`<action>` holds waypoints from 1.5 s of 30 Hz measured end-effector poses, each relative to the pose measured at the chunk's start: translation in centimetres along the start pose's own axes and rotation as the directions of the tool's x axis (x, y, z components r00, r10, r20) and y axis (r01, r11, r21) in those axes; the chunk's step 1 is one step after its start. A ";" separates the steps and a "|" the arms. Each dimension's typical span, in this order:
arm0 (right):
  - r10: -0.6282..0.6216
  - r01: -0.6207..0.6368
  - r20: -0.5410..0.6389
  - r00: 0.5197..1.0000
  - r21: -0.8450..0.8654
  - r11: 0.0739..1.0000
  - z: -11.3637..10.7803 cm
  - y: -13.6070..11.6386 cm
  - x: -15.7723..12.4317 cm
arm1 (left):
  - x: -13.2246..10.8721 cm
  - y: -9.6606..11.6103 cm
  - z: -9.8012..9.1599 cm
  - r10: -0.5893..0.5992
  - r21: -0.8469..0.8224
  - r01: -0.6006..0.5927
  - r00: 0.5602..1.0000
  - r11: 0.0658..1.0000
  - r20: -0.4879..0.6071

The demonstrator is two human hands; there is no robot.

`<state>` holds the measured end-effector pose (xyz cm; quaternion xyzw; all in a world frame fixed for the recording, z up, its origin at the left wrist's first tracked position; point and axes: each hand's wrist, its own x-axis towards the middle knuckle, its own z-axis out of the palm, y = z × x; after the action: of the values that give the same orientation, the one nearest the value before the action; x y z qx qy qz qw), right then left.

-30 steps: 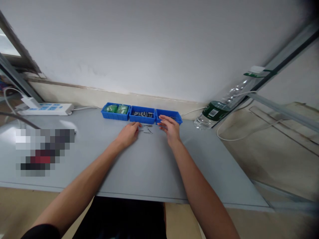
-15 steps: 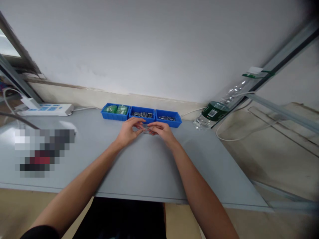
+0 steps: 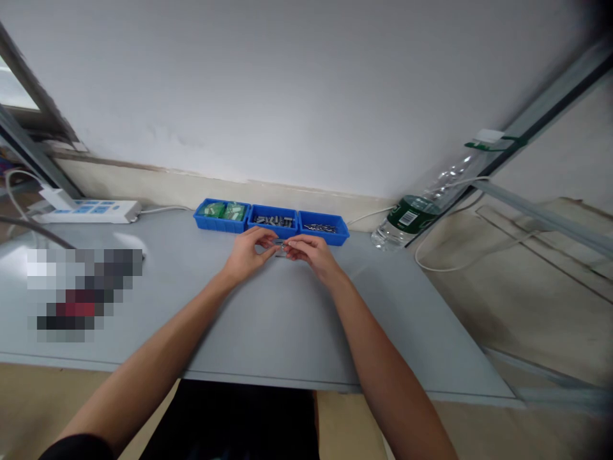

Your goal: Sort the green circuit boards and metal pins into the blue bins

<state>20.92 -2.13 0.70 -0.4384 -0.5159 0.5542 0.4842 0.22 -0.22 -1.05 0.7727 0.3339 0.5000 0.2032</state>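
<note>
My left hand [image 3: 246, 254] and my right hand [image 3: 313, 253] meet over the grey table, just in front of three blue bins. Between their fingertips is a small metal piece [image 3: 280, 248], too small to name more exactly. The left thumb and fingers close on its left side; the right fingers pinch it from the right. Right behind my hands, the middle bin [image 3: 272, 209] holds several short grey metal pieces. The right bin [image 3: 347, 234] contains thin metal pins or screws. In the left bin [image 3: 220, 225] lie green-and-white packets.
A white power strip [image 3: 122, 211] with a plugged-in adapter sits at the back left. A blurred-out dark and red object [image 3: 89, 294] lies on the left of the table [image 3: 272, 332]. A plastic bottle [image 3: 414, 214] leans at the right against a metal frame. A wall rises behind the bins.
The fingers of my right hand have shifted slightly around the small metal piece. Both arms and the bins stay in place.
</note>
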 end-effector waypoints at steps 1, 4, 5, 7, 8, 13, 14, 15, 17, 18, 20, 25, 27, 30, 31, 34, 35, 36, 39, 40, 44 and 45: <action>-0.007 0.007 -0.018 1.000 -0.012 1.000 0.0 0.0 0.1 | -0.1 -0.1 0.0 -0.015 0.026 0.015 1.000 1.000 0.017; -0.039 0.036 -0.102 0.994 -0.033 0.999 -0.3 0.2 0.4 | -0.4 -0.1 0.0 -0.065 0.160 0.043 0.989 0.986 0.133; -0.049 0.045 -0.145 0.988 -0.029 0.999 -0.4 0.2 0.5 | -0.6 0.0 0.1 -0.071 0.215 0.030 0.980 0.976 0.185; -0.069 0.070 -0.250 0.966 -0.004 0.998 -0.6 0.3 0.8 | -0.8 0.1 0.3 -0.046 0.308 -0.050 0.953 0.950 0.299; -0.079 0.087 -0.306 0.949 0.013 0.996 -0.7 0.3 0.9 | -0.9 0.1 0.4 -0.018 0.333 -0.109 0.934 0.936 0.356; -0.127 0.190 -0.513 0.849 0.071 0.979 -1.5 0.3 1.3 | -1.3 0.0 1.3 0.052 0.369 -0.261 0.870 0.892 0.489; -0.131 0.201 -0.534 0.835 0.075 0.977 -1.7 0.2 1.3 | -1.3 0.0 1.4 0.047 0.377 -0.257 0.873 0.890 0.485; -0.133 0.208 -0.547 0.827 0.076 0.975 -1.9 0.2 1.3 | -1.3 -0.1 1.4 0.043 0.384 -0.252 0.877 0.888 0.478; -0.131 0.208 -0.553 0.823 0.078 0.975 -2.1 0.2 1.3 | -1.3 -0.2 1.5 0.032 0.400 -0.243 0.884 0.884 0.467; -0.128 0.203 -0.551 0.825 0.078 0.976 -2.1 0.2 1.3 | -1.2 -0.3 1.4 0.024 0.410 -0.238 0.886 0.880 0.464; -0.121 0.191 -0.540 0.833 0.075 0.979 -2.1 0.2 1.3 | -1.1 -0.2 1.3 0.002 0.430 -0.226 0.887 0.874 0.461; -0.108 0.168 -0.509 0.854 0.073 0.983 -1.7 0.1 1.2 | -0.9 0.2 1.0 -0.069 0.477 -0.172 0.892 0.862 0.447; -0.102 0.160 -0.507 0.856 0.072 0.984 -1.6 0.1 1.2 | -0.9 0.3 1.0 -0.103 0.492 -0.141 0.894 0.859 0.436; -0.093 0.148 -0.506 0.858 0.071 0.986 -1.6 0.0 1.1 | -1.0 0.3 1.1 -0.114 0.491 -0.125 0.896 0.862 0.429; -0.088 0.143 -0.501 0.861 0.073 0.987 -1.6 0.0 1.1 | -1.0 0.3 1.0 -0.109 0.483 -0.125 0.898 0.867 0.426; -0.064 0.107 -0.450 0.891 0.072 0.992 -1.5 -0.1 1.0 | -1.0 0.3 0.9 -0.081 0.443 -0.111 0.916 0.890 0.392; -0.054 0.090 -0.422 0.905 0.065 0.994 -1.5 -0.1 0.9 | -1.0 0.4 0.8 -0.068 0.425 -0.108 0.923 0.899 0.379; -0.044 0.070 -0.390 0.920 0.053 0.996 -1.5 0.0 0.9 | -0.9 0.4 0.7 -0.052 0.408 -0.111 0.929 0.906 0.367; -0.033 0.024 -0.256 0.966 -0.039 0.999 -1.3 0.0 0.7 | -0.8 0.4 0.5 0.005 0.376 -0.135 0.945 0.917 0.328; -0.034 0.018 -0.198 0.980 -0.084 0.996 -1.3 0.1 0.6 | -0.8 0.3 0.4 0.024 0.369 -0.146 0.949 0.918 0.315; -0.031 0.036 0.028 0.999 -0.224 0.974 -1.2 0.1 0.2 | -0.6 -0.3 0.3 0.107 0.338 -0.199 0.956 0.920 0.273; -0.029 0.045 0.069 0.997 -0.232 0.972 -1.2 0.2 0.1 | -0.6 -0.4 0.3 0.128 0.331 -0.214 0.956 0.919 0.264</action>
<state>22.05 -1.85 0.44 -0.4642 -0.6011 0.4946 0.4226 0.21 -0.37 -1.86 0.8771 0.3229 0.3515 0.0537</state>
